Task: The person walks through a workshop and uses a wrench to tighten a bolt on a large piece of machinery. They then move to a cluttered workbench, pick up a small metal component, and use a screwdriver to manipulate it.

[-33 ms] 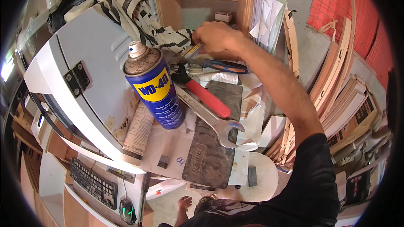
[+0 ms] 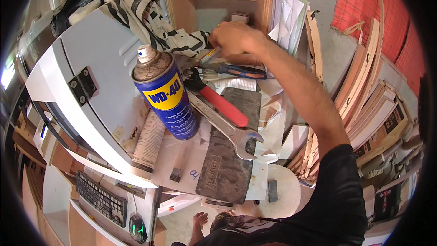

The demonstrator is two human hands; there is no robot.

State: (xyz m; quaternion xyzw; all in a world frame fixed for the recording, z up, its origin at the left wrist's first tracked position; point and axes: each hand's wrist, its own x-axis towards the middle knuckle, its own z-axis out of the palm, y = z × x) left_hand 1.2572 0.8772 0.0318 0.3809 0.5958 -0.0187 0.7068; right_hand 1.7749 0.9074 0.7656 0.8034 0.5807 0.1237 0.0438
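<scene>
My right hand reaches to the far side of the cluttered work surface with its fingers curled closed. A slim tool with yellow on it lies against its fingertips; what the fingers grip is hidden. Just below is a screwdriver with a blue, orange and black handle. A blue and yellow spray can stands nearer, left of red-handled pliers and a large open-end wrench. Both lie partly over a dark, worn flat case. Low by my body, my left hand hangs with fingers apart, holding nothing.
A striped cloth lies bunched on a white and grey hinged panel at left. Beyond my right hand is a wooden cubby. Wood strips lean at right. A keyboard and mouse sit lower left.
</scene>
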